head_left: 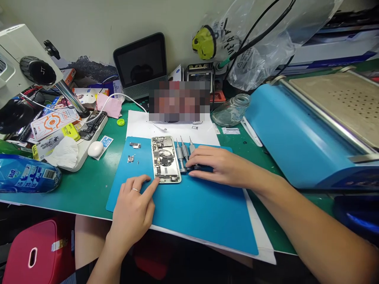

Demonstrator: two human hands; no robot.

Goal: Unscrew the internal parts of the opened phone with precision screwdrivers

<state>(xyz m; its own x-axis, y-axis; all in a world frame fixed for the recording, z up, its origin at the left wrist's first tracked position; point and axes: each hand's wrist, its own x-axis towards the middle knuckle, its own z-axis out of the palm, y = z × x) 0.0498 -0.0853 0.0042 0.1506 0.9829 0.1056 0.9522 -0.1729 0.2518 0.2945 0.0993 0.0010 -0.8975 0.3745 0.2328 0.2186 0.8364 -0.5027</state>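
A phone (166,159) with its back off and inner parts bare lies on a blue mat (204,213). My left hand (134,207) rests by its lower left corner, fingers apart, the index fingertip touching the frame. Three grey precision screwdrivers (184,150) lie side by side just right of the phone, tips pointing away from me. My right hand (220,165) reaches over their handles from the right, its fingers and thumb around the rightmost one, which they partly hide. Left of the phone are small metal parts (135,146) and a small bracket-like piece (130,158).
On the left stand a microscope (38,71), a blue pouch (29,173) and a white earbud-type case (95,149). A dark-screened smart display (140,63) and a glass jar (232,110) are behind. A large blue machine (275,134) stands on the right.
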